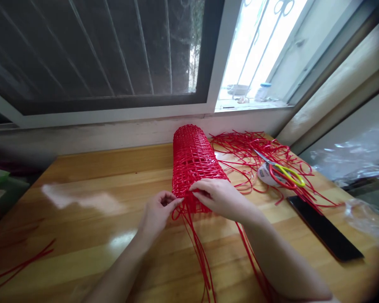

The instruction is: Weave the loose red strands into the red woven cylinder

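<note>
A red woven basket (194,155) lies on its side on the wooden table, its near end facing me. Loose red strips (198,246) hang from that end toward the table's front. My left hand (159,210) is at the near left rim, thumb and fingertips pinched on a red strip, with a small loop of strip just below. On the near edge's right side, my right hand (213,195) bends over the weave, its fingertips closed at the strips close to the left fingertips. What exactly the right fingers grip is partly hidden by the hand.
Right of the basket lies a heap of red strips (240,145), with red-and-yellow-handled scissors (286,174) on a white roundish item (267,174). A black phone-like slab (325,227) rests nearer. Clear plastic (366,219) sits at the right edge. A window (113,105) stands behind.
</note>
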`<state>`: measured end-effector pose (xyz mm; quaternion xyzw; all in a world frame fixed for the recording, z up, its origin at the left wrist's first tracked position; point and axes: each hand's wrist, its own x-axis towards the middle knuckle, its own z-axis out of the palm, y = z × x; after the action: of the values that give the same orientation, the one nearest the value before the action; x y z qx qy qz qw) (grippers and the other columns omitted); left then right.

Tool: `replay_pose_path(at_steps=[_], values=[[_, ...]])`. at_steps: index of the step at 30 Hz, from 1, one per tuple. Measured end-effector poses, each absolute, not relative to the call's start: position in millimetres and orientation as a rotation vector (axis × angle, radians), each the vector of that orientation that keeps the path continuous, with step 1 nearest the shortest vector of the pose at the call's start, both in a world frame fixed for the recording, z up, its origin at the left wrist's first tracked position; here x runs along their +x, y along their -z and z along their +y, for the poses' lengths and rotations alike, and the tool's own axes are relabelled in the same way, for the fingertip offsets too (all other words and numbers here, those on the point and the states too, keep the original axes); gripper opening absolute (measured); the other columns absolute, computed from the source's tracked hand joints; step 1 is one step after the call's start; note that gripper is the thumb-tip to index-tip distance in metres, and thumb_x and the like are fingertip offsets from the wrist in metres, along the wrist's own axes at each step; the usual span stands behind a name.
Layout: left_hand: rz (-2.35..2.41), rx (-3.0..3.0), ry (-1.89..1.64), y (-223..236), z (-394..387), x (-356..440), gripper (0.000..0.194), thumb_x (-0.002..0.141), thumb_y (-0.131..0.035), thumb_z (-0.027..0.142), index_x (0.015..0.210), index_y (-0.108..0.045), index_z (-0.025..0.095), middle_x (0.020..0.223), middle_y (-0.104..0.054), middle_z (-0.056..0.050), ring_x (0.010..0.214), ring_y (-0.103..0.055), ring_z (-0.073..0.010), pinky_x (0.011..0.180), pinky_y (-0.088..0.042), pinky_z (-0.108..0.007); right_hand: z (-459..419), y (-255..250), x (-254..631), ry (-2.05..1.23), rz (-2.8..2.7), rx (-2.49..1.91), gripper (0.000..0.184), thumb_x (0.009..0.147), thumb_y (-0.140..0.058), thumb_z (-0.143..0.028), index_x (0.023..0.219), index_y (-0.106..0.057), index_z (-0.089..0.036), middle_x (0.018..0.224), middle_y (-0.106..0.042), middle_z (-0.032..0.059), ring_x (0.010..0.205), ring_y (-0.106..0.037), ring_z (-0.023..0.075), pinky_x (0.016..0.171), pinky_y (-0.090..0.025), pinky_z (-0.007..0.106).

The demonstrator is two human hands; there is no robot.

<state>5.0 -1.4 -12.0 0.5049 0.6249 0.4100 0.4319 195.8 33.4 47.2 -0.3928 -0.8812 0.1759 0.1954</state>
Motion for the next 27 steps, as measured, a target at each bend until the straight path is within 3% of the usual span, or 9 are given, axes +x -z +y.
replay_pose_path(at_steps=[6, 11, 17, 27], values=[[1.434, 1.272, -0.929, 0.4, 2.0, -1.3, 0.018, 0.063, -0.071, 0.033, 0.068, -0.069, 0.016, 0.064, -0.067, -0.001, 0.061, -0.056, -0.0130, 0.060, -0.042, -0.023, 41.3, -43.4, 196.8, -0.564, -2.446, -1.129, 0.017, 0.083, -0.052, -0.015, 0.087, -0.066, -0.023, 0.083, -0.069, 0.0013, 0.074, -0.063, 0.0147, 0.067, -0.044, 0.025], [1.412, 1.355, -0.811, -5.0, 5.7, -9.7, 0.020, 0.064, -0.069, 0.035, 0.066, -0.070, 0.015, 0.063, -0.066, -0.002, 0.058, -0.055, -0.0128, 0.057, -0.041, -0.023, 42.8, -42.7, 200.9, -0.590, -2.455, -1.146, 0.017, 0.083, -0.052, -0.016, 0.089, -0.066, -0.023, 0.082, -0.069, -0.0001, 0.072, -0.062, 0.0131, 0.067, -0.044, 0.023], [1.338, 1.347, -0.776, -2.2, 9.2, -15.9, 0.016, 0.064, -0.069, 0.031, 0.070, -0.070, 0.016, 0.066, -0.067, -0.001, 0.061, -0.055, -0.0129, 0.060, -0.040, -0.023, 39.6, -49.7, 202.2, -0.486, -2.581, -0.994, 0.025, 0.088, -0.050, -0.025, 0.110, -0.061, -0.028, 0.091, -0.066, 0.0009, 0.080, -0.060, 0.0125, 0.072, -0.041, 0.022], [1.304, 1.202, -0.759, 4.6, 11.1, -20.0, 0.016, 0.063, -0.071, 0.031, 0.070, -0.070, 0.017, 0.057, -0.060, 0.003, 0.053, -0.046, -0.0096, 0.052, -0.034, -0.021, 41.2, -45.6, 198.6, -0.326, -2.659, -1.008, 0.020, 0.089, -0.049, -0.026, 0.102, -0.064, -0.025, 0.082, -0.064, 0.0007, 0.075, -0.057, 0.0114, 0.066, -0.035, 0.022]])
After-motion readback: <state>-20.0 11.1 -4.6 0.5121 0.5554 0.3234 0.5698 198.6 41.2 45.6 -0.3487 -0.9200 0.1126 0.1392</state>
